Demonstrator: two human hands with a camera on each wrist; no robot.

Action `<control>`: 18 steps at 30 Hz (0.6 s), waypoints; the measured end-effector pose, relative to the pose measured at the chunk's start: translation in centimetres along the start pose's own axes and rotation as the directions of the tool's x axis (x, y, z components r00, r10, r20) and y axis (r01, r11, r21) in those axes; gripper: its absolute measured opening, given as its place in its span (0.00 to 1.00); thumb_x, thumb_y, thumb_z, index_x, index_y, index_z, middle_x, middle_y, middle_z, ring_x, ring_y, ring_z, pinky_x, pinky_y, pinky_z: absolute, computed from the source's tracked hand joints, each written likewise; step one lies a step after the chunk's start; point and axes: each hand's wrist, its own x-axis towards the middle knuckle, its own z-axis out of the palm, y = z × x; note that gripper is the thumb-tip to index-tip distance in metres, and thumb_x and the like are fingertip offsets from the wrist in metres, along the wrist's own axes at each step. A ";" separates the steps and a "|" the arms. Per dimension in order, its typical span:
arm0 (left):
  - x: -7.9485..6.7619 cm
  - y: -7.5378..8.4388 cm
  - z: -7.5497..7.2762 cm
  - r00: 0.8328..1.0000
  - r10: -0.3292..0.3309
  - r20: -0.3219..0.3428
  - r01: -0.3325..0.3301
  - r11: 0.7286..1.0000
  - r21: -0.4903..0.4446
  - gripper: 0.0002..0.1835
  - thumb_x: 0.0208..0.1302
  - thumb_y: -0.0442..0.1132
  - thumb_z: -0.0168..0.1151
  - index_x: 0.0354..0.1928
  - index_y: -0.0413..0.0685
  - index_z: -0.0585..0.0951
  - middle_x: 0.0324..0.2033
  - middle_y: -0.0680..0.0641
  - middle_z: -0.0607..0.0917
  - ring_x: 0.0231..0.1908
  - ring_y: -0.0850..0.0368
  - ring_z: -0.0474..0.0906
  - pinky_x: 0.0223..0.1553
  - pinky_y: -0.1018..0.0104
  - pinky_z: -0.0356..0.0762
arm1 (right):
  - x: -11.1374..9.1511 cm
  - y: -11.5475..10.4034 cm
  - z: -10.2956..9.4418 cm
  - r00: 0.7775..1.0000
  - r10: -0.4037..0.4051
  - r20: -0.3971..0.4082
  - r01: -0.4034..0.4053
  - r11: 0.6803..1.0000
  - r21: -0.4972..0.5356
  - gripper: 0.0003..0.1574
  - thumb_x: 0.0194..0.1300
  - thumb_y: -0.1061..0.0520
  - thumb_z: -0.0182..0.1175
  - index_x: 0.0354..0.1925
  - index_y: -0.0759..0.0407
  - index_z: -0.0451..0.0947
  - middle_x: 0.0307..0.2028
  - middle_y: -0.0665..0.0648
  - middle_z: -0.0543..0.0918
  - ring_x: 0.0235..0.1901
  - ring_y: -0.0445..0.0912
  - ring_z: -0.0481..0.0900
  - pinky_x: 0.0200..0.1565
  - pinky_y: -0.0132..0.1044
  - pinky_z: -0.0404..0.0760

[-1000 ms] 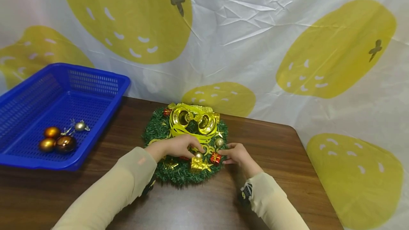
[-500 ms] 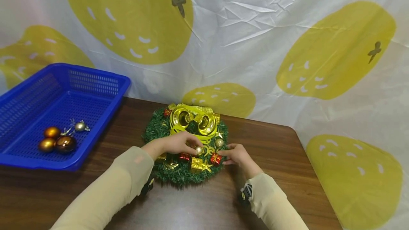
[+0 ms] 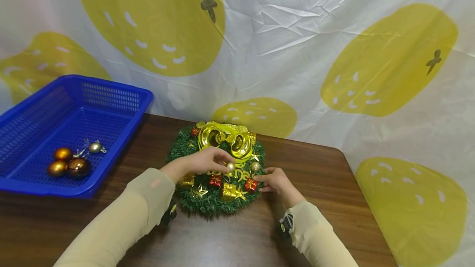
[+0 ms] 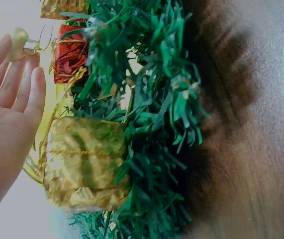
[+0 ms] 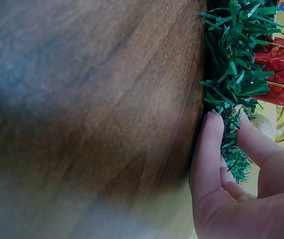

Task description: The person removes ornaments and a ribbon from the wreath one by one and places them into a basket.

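Note:
A green tinsel wreath (image 3: pixel 208 207) lies on the table, with golden bells (image 3: pixel 241 145), red gift boxes (image 3: pixel 215 180), golden gift boxes (image 4: pixel 87 164) and stars on it. My left hand (image 3: pixel 196 162) pinches a small gold bauble (image 4: pixel 17 46) between thumb and fingers over the middle of the wreath. The bauble's silver cap and thin loop show in the left wrist view. On the right side, my right hand (image 3: pixel 276 181) grips the wreath's edge, thumb on one side and fingers on the other. A glittery gold ball (image 5: pixel 261 124) sits on the wreath close by the right thumb.
At the left stands a blue plastic basket (image 3: pixel 126 135). Inside it are copper and brown baubles (image 3: pixel 78 168) and a small pale gold bauble (image 3: pixel 95 147). A white cloth with yellow fruit prints (image 3: pixel 259 73) hangs behind the dark wooden table (image 3: pixel 311 168).
My left hand has lifted the gold bauble up from near the front golden gift box toward the bells, uncovering a red gift box. The right hand has stayed at the wreath's edge.

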 end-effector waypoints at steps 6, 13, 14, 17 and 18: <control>-0.4 0.2 -0.6 1.000 -0.004 -0.014 0.004 1.000 -0.008 0.22 0.64 0.40 0.60 0.59 0.39 0.74 0.51 0.43 0.80 0.50 0.52 0.78 0.51 0.59 0.78 | 0.0 -0.1 0.0 1.000 0.001 0.002 -0.001 1.000 0.002 0.38 0.59 0.65 0.62 0.63 0.78 0.57 0.14 0.49 0.62 0.14 0.38 0.65 0.24 0.32 0.82; -0.8 0.4 -1.3 0.999 -0.001 -0.047 -0.001 0.999 -0.037 0.22 0.64 0.40 0.60 0.58 0.39 0.74 0.51 0.41 0.80 0.50 0.50 0.79 0.52 0.55 0.77 | 0.0 -0.2 -0.1 1.000 -0.002 -0.001 0.002 1.000 0.004 0.39 0.59 0.65 0.62 0.63 0.78 0.57 0.14 0.49 0.62 0.13 0.37 0.65 0.23 0.31 0.81; -1.0 0.4 -1.4 0.999 0.000 -0.054 -0.002 0.999 -0.032 0.22 0.64 0.40 0.60 0.58 0.39 0.74 0.51 0.41 0.81 0.50 0.50 0.79 0.52 0.55 0.77 | 0.0 -0.2 -0.1 1.000 -0.001 -0.001 0.001 1.000 0.005 0.38 0.59 0.65 0.62 0.63 0.78 0.57 0.13 0.49 0.62 0.13 0.38 0.65 0.23 0.31 0.81; -1.2 0.5 -1.6 0.998 0.000 -0.068 -0.002 1.000 -0.031 0.22 0.63 0.39 0.60 0.58 0.38 0.74 0.51 0.41 0.81 0.50 0.50 0.79 0.53 0.53 0.76 | -0.1 -0.1 -0.1 1.000 -0.001 0.002 0.001 1.000 0.006 0.38 0.59 0.65 0.62 0.63 0.78 0.58 0.13 0.50 0.63 0.13 0.38 0.66 0.23 0.31 0.81; -1.3 0.6 -1.7 0.997 -0.004 -0.074 0.002 0.999 -0.035 0.22 0.63 0.39 0.60 0.58 0.38 0.74 0.51 0.40 0.81 0.50 0.50 0.79 0.53 0.53 0.76 | -0.1 -0.1 -0.1 1.000 -0.002 0.004 0.002 1.000 0.005 0.38 0.59 0.65 0.62 0.62 0.78 0.58 0.13 0.50 0.63 0.13 0.38 0.66 0.23 0.31 0.81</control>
